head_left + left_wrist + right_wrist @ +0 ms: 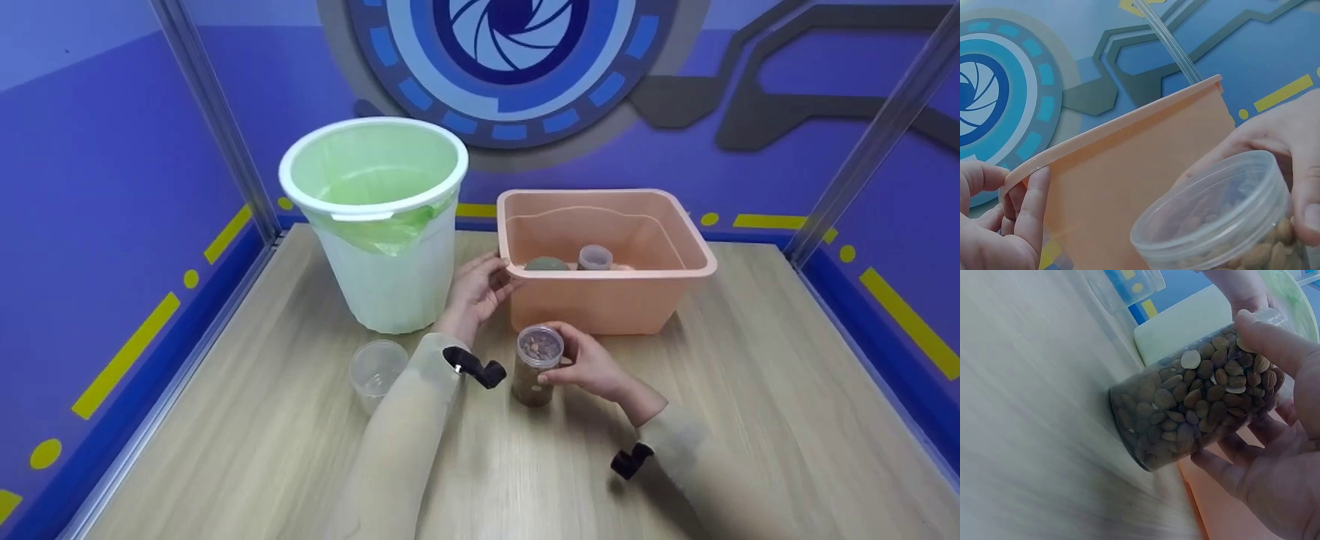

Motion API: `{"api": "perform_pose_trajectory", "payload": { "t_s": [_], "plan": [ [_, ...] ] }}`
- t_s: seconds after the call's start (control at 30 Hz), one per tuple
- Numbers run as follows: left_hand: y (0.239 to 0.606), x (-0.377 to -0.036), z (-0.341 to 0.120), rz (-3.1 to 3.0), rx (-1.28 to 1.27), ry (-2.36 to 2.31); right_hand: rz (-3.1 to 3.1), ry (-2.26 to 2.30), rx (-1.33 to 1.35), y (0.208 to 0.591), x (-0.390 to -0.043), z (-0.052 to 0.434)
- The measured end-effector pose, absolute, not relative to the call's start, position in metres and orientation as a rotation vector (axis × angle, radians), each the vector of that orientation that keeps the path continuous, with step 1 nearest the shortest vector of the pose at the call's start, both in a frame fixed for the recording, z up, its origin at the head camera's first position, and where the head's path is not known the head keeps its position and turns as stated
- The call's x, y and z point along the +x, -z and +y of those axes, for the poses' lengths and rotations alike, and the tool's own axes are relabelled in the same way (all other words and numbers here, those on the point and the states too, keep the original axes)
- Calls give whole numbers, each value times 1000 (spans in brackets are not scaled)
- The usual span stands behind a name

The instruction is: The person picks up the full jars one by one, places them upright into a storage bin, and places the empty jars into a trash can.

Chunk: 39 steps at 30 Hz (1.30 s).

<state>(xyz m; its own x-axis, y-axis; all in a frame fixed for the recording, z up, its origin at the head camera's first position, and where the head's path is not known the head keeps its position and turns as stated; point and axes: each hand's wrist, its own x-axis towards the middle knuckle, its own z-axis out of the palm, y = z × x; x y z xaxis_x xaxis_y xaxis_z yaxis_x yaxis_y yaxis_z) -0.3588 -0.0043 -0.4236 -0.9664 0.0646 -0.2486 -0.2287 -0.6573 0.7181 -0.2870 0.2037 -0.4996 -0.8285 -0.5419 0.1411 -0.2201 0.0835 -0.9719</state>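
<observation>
My right hand (pixel 592 367) grips a clear plastic jar (pixel 1185 399) filled with brown almonds, fingers on one side and thumb on the other. The jar stands nearly upright just in front of a peach-coloured plastic tub (pixel 600 300), close over the tabletop. At the tub's front left corner, my left hand (pixel 474 289) pinches the rim; the left wrist view shows fingers (pixel 1033 197) on the outer wall. Inside the tub are a small jar (pixel 595 257) with a pale top and a green rounded thing (pixel 547 264), both partly hidden by the front wall.
A tall white bin (pixel 390 277) with a green liner (pixel 397 232) stands left of the tub. In front of it, a clear plastic container (pixel 377 367) sits beside my left forearm. Blue printed panels (pixel 112 187) enclose the wooden table (pixel 247 420) at the back and sides.
</observation>
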Motion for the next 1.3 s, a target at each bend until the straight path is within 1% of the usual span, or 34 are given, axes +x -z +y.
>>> {"api": "perform_pose_trajectory", "payload": {
  "t_s": [0.5, 0.67, 0.8, 1.0, 1.17, 1.3],
  "plan": [
    [426, -359, -4, 1201, -312, -2710, 2165, 1794, -784, 502, -287, 203],
    [426, -359, -4, 1219, -317, -2706, 2168, 1773, -782, 492, -283, 207],
    [426, -359, -4, 1218, -303, -2708, 2203, 1769, -775, 469, -281, 215],
    [426, -360, -4, 1215, -296, -2699, 2263, 1871, -827, 418, -286, 232],
    [424, -360, -4, 1242, -295, -2693, 2324, 2035, -810, 365, -301, 247],
    [425, -361, -4, 1249, -303, -2692, 2438, 2141, -712, 329, -322, 261]
  ]
}}
